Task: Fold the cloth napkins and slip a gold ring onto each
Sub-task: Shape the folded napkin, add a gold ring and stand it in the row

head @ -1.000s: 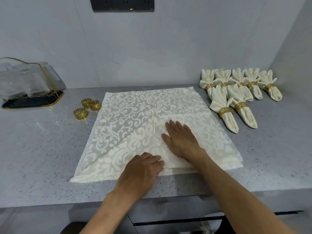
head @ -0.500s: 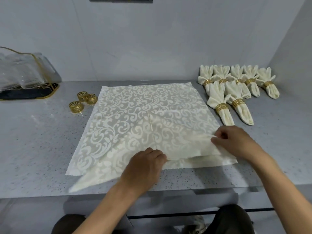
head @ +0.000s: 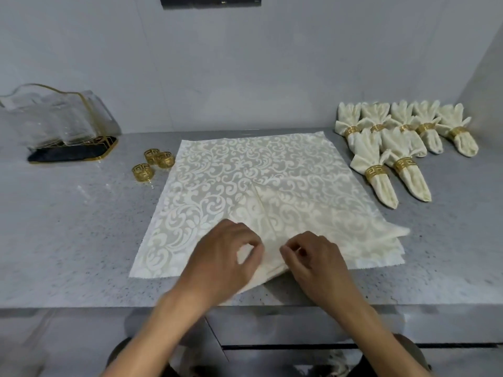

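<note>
You are standing at a grey speckled counter (head: 68,240) set against a pale wall, with a dark panel (head: 211,1) fixed high on that wall. Spread across the middle of the counter lies the cream napkin (head: 245,172) with its scroll pattern, its far part flat and its two near corners folded in so their edges meet along a crease running toward you. Your left hand (head: 226,257) rests on the near middle of the napkin with its fingers curled, the thumb and fingertips pinching the folded cloth just left of the crease. Your right hand (head: 313,259) sits just beside it on the other side of the crease, fingers likewise curled and pinching the cloth; the two hands are close but not touching. A folded tip of the napkin sticks out past its right edge (head: 400,231). To the left of the napkin three loose gold rings (head: 153,164) stand near together on the counter, one just beside the napkin's far left corner. Farther left sits a clear holder with gold trim (head: 54,118) on a dark base. On the right, seven finished napkins (head: 402,148), each gathered through a gold ring, lie in two rows, well apart from your hands.
</note>
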Action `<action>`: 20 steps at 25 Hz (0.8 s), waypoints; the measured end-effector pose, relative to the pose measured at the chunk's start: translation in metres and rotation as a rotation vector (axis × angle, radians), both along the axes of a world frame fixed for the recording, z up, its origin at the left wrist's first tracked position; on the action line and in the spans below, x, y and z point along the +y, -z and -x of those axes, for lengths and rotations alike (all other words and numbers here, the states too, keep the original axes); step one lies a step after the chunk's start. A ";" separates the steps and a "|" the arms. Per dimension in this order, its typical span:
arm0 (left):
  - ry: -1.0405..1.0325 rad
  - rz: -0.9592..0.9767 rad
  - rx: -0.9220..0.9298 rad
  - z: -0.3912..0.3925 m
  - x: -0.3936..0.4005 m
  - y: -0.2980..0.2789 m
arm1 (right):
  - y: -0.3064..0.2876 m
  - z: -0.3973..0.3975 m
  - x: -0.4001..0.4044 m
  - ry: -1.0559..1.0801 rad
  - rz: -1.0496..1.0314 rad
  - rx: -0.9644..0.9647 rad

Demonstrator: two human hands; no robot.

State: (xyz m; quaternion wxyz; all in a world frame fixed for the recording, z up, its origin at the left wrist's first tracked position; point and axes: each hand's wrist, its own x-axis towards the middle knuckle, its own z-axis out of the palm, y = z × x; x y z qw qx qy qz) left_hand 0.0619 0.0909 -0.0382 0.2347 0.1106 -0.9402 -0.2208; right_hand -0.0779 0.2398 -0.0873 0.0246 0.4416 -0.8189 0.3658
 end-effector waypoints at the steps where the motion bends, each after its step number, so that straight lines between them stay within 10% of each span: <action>1: -0.032 0.009 -0.003 -0.006 -0.024 -0.001 | 0.004 -0.002 -0.003 0.041 -0.031 0.068; 13: 0.205 -0.381 -0.360 -0.024 -0.113 0.019 | 0.012 -0.012 -0.005 0.015 -0.058 0.330; 20: -0.072 -0.659 -0.456 0.007 -0.096 -0.009 | -0.005 -0.013 -0.010 0.018 -0.054 -0.057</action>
